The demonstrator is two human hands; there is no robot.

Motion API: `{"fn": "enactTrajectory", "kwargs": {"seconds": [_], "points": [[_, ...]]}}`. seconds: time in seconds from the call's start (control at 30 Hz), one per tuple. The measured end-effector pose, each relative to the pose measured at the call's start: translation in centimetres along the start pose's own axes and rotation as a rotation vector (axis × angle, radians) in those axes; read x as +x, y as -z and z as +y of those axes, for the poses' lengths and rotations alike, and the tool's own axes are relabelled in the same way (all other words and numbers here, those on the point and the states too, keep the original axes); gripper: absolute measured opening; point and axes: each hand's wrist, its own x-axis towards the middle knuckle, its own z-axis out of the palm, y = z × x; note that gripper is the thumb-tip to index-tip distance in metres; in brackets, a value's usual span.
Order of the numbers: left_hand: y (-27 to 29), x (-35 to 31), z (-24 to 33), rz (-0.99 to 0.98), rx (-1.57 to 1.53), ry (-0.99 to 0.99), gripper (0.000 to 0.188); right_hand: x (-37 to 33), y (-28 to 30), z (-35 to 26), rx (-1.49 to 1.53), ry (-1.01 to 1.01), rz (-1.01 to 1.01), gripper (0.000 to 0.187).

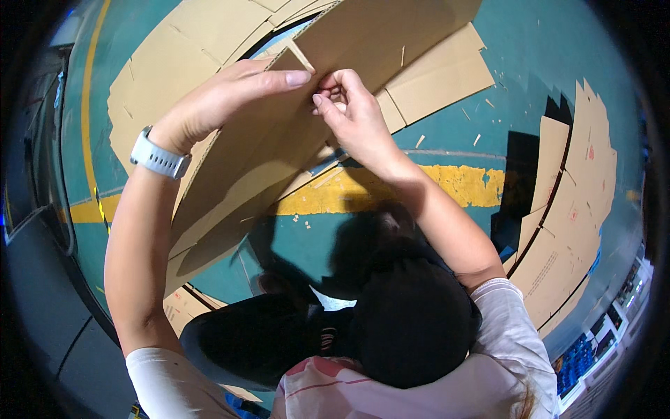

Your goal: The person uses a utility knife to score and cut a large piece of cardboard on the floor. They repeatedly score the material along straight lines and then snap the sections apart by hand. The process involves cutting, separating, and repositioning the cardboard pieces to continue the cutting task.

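A large flat brown cardboard sheet [279, 146] is held up in front of me, tilted over the green floor. My left hand [223, 94], with a white watch on the wrist, lies flat on the sheet with the fingers stretched toward a slot near its upper middle. My right hand [345, 108] is pinched on a thin cardboard strip [302, 57] sticking out at that slot. The fingertips of both hands nearly meet there.
More flat cardboard sheets [174, 42] lie on the floor behind the held one. Another stack of cardboard [572, 209] lies at the right. A yellow floor line [460, 183] crosses the green floor. Small cardboard scraps are scattered about. My dark trousers fill the lower middle.
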Motion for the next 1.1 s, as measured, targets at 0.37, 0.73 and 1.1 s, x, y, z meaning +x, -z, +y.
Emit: {"fn": "enactTrajectory", "kwargs": {"seconds": [0.37, 0.73, 1.1], "points": [[1.0, 2.1, 1.3, -0.164, 0.217, -0.085, 0.053, 0.3, 0.2, 0.1, 0.16, -0.051, -0.004, 0.029], [0.7, 2.1, 0.5, -0.059, 0.115, -0.102, 0.042, 2.0, 1.4, -2.8, 0.347, -0.401, -0.058, 0.029], [-0.9, 2.7, 0.4, -0.031, 0.38, -0.306, 0.048, 1.6, 0.3, -4.4, -0.428, -0.125, 0.053, 0.017]]}}
